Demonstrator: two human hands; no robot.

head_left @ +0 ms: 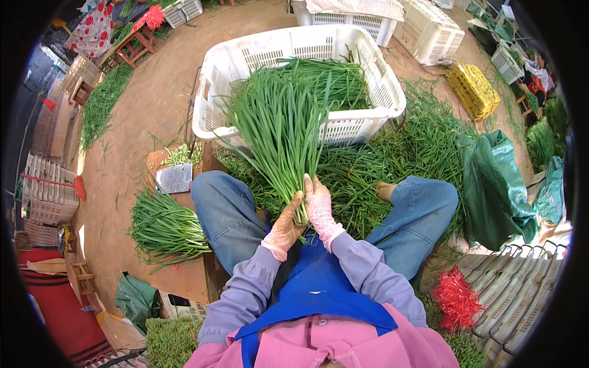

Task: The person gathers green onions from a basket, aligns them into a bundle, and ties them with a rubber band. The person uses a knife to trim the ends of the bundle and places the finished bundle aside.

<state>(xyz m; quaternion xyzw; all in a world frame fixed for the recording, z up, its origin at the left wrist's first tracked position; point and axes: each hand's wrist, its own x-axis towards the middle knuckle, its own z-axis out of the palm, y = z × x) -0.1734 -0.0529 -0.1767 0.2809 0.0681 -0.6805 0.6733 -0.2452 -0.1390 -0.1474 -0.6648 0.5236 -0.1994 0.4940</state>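
Both gloved hands are closed around the lower stems of a bunch of garlic chives (276, 119). My left hand (284, 226) cups the stem ends from the left. My right hand (318, 204) presses from the right, fingers lying along the stems. The leaves fan away from me over the near rim of a white plastic crate (294, 36). More chives (336, 78) lie inside that crate. By my left knee, another heap of chives (168, 225) rests on a wooden bench (179, 278). Beyond it are a flat metal blade (174, 178) and cut stem ends (181, 155).
Loose leaves (405, 142) cover the floor between my legs and to the right. A green woven sack (494, 188) stands right of my knee. Red plastic ties (457, 299) hang near stacked crates (511, 285). A yellow crate (473, 89) lies further off. Other people sit at both far sides.
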